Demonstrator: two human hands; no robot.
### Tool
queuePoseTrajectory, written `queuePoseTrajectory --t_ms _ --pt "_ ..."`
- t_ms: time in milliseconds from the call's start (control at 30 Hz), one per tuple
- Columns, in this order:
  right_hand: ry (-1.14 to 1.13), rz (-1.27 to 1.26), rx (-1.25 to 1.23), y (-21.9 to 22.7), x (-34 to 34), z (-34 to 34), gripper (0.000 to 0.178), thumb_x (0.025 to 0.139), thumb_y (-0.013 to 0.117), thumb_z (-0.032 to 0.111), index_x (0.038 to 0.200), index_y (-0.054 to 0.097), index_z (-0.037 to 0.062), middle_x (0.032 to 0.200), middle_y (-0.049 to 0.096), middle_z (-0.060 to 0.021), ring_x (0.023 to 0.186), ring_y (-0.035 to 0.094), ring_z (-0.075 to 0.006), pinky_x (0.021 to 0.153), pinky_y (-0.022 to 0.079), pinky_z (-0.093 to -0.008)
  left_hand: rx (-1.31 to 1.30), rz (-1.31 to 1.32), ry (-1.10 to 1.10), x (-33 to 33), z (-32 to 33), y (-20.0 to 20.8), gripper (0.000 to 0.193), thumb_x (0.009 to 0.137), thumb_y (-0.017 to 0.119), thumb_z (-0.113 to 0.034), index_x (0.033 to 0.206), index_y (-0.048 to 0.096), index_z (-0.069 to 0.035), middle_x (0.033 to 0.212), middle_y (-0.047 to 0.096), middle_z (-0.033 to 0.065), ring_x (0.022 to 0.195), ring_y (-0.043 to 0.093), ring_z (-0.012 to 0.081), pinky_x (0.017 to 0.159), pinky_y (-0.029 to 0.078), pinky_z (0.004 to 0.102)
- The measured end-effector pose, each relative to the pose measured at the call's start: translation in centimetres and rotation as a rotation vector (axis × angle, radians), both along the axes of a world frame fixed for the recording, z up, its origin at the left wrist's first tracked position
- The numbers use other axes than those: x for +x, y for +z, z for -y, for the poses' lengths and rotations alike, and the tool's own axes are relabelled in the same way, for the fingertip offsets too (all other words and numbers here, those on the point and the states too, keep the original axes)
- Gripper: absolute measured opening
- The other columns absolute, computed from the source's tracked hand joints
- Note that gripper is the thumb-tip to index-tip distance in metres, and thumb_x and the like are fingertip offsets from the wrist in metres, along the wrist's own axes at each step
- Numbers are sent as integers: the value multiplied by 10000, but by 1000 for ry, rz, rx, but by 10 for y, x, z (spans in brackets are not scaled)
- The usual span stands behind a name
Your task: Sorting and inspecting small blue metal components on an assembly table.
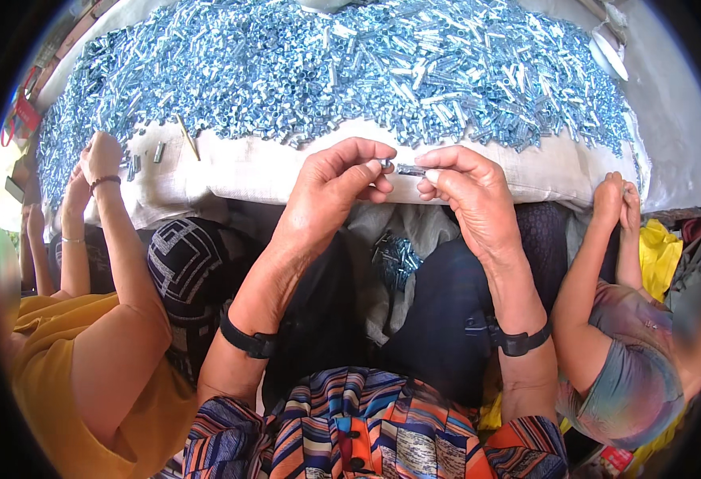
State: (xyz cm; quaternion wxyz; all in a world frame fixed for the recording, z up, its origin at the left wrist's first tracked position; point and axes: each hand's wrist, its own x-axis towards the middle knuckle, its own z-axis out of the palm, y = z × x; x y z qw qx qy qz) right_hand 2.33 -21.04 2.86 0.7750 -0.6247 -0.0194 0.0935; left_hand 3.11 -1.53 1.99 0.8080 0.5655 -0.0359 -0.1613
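Close in front of me, above the near edge of the cloth-covered table [246,169], my two hands meet. My left hand [325,191] pinches a small shiny metal sleeve [385,163] between thumb and forefinger, its other fingers curled. Facing it, my right hand [478,199] grips a slim metal tube [411,169] whose end points at the sleeve; whether the two pieces touch I cannot tell. A broad heap of bluish-silver metal tubes and sleeves [326,72] covers the table beyond my hands. Below them, between my knees, more metal pieces [397,259] lie on greyish sacking [374,307].
To the left, a person in a mustard top works with hands [99,160] at the heap's edge. Another person's hands [618,203] are at the table edge on the right. A thin brass-coloured stick [187,137] and a white dish-like object [608,54] lie by the heap.
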Motion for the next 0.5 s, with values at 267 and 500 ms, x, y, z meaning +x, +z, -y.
queuePoseTrajectory --t_ms 267,500 --pt "-27 14 68 -2 -23 3 117 850 555 -13 936 635 -22 796 634 -55 712 611 -106 686 506 -236 -61 27 -82 -17 2 -3 120 912 562 -109 983 593 -17 815 614 39 704 587 94 651 484 225" --pt "-56 -55 253 -8 -35 4 96 861 564 0 935 624 -6 789 628 -57 718 620 -122 689 517 -257 -129 -10 -101 -24 7 -3 134 895 601 -130 966 600 -17 788 619 48 661 587 98 625 480 226"
